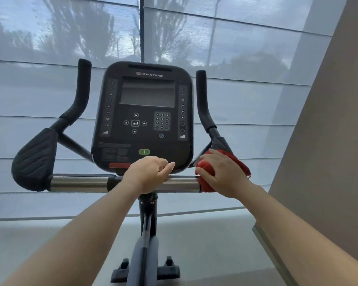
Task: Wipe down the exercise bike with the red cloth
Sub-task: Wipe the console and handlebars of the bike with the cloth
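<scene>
Red cloth (205,169) is sitting bunched at the right end of the chrome crossbar (79,183) on the exercise bike (147,215), right where the bar is meeting the right elbow pad (220,143). The right hand (225,174) is clamping down on it, fingers curling over the wad and squeezing it against the bar, and a loose tail of cloth is hanging out behind the knuckles.

The left hand (147,174) is resting on the middle of the bar just under the console (143,112), fingers loosely curled, thumb nearly meeting forefinger, gripping nothing. Between that hand and the left elbow pad (34,159), a long bare run of chrome is lying open.

The left upright grip (82,87) and right upright grip (202,96) are standing free either side of the console. A beige wall (329,120) is closing in on the cloth side, and pale window blinds (50,38) are running across behind.

Much of the right pad is hiding beneath cloth and hand, and so is the bar's right end. The console's lower edge is disappearing behind the left knuckles, and its small print is blurring past reading. Down below, the picture's bottom edge is cropping the base feet (145,271).
</scene>
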A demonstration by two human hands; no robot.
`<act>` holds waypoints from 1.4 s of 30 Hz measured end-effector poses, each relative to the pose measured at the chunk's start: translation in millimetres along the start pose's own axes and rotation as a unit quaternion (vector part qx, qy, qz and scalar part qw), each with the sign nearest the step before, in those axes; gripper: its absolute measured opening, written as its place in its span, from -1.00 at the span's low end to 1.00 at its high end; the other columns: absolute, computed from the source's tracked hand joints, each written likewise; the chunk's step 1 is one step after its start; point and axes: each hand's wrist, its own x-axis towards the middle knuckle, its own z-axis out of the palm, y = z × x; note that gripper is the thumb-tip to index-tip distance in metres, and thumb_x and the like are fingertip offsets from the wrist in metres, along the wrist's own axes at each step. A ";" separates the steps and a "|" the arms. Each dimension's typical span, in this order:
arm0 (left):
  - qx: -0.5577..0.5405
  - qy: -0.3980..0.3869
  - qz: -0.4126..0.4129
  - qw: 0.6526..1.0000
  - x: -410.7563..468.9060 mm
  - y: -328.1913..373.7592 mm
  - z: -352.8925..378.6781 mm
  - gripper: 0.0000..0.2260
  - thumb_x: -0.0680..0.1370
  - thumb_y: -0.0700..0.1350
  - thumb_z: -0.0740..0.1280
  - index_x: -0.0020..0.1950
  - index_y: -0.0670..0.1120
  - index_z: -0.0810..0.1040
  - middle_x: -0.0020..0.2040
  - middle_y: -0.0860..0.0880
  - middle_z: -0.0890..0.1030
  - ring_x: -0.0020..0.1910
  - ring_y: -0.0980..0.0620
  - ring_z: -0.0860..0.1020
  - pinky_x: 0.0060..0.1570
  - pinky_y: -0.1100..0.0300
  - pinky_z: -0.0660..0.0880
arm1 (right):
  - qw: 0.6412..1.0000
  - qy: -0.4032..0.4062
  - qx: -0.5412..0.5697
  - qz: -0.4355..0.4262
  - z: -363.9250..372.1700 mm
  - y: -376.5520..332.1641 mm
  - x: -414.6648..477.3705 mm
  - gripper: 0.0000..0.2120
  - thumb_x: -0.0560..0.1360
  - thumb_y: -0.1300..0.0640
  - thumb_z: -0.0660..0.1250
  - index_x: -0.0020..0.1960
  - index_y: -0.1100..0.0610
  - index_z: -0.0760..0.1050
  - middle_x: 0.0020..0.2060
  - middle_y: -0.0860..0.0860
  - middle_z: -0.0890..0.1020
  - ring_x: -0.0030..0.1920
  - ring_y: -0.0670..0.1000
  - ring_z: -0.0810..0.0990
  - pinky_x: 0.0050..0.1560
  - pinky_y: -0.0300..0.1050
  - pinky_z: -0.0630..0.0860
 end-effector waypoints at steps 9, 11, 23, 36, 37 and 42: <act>-0.006 0.013 0.011 1.000 -3.7 1.9 -0.4 -0.60 0.60 0.20 0.00 -0.33 0.06 0.39 -0.29 0.03 0.52 -0.24 0.01 0.52 -0.21 0.06 0.51 | 0.994 0.104 -0.019 -0.037 6.2 -13.4 -5.5 -0.76 0.47 -0.03 0.21 -0.24 0.10 0.50 -0.23 -0.04 0.58 -0.04 -0.02 0.51 0.08 -0.16 0.41; -0.001 0.025 0.014 1.000 -5.0 2.3 0.3 -0.61 0.60 0.18 0.01 -0.35 0.06 0.36 -0.31 0.04 0.52 -0.26 0.03 0.51 -0.26 0.09 0.48 | 0.988 0.138 -0.012 -0.069 9.2 -12.5 -12.6 -0.77 0.46 0.01 0.24 -0.24 0.13 0.53 -0.24 -0.02 0.59 -0.08 -0.01 0.53 0.06 -0.13 0.45; -0.015 0.040 -0.003 0.999 -1.7 1.1 1.1 -0.66 0.58 0.16 0.06 -0.04 0.03 0.56 -0.17 0.08 0.59 -0.18 0.10 0.54 -0.27 0.16 0.47 | 0.990 0.059 0.086 0.096 -7.3 38.6 27.2 -0.63 0.57 -0.04 0.15 0.37 -0.07 0.36 0.44 -0.10 0.29 0.43 0.00 0.20 0.29 -0.12 0.18; 0.014 0.041 -0.012 0.999 -9.4 5.8 -0.4 -0.64 0.60 0.14 0.02 -0.18 0.01 0.50 -0.24 0.04 0.58 -0.23 0.03 0.54 -0.25 0.08 0.50 | 0.972 0.051 0.086 0.212 -1.9 2.9 3.8 -0.38 0.53 -0.16 0.15 0.50 0.08 0.12 0.52 0.02 0.08 0.49 0.14 -0.04 0.44 0.12 0.11; 0.014 0.041 -0.012 0.999 -9.5 6.1 -0.5 -0.64 0.60 0.14 0.02 -0.19 0.01 0.49 -0.25 0.04 0.58 -0.23 0.03 0.54 -0.25 0.08 0.50 | 0.969 0.064 0.081 0.225 0.3 -0.9 1.7 -0.37 0.54 -0.16 0.15 0.50 0.12 0.11 0.51 0.06 0.07 0.49 0.16 -0.03 0.44 0.11 0.09; 0.009 0.054 -0.010 0.998 -7.7 3.8 -0.1 -0.65 0.60 0.13 0.04 -0.10 0.00 0.55 -0.20 0.05 0.61 -0.19 0.03 0.56 -0.22 0.06 0.52 | 0.941 0.158 0.112 0.276 21.0 -17.9 -21.2 -0.42 0.55 -0.12 0.15 0.42 0.23 0.19 0.49 0.18 0.10 0.45 0.20 0.09 0.41 0.05 0.11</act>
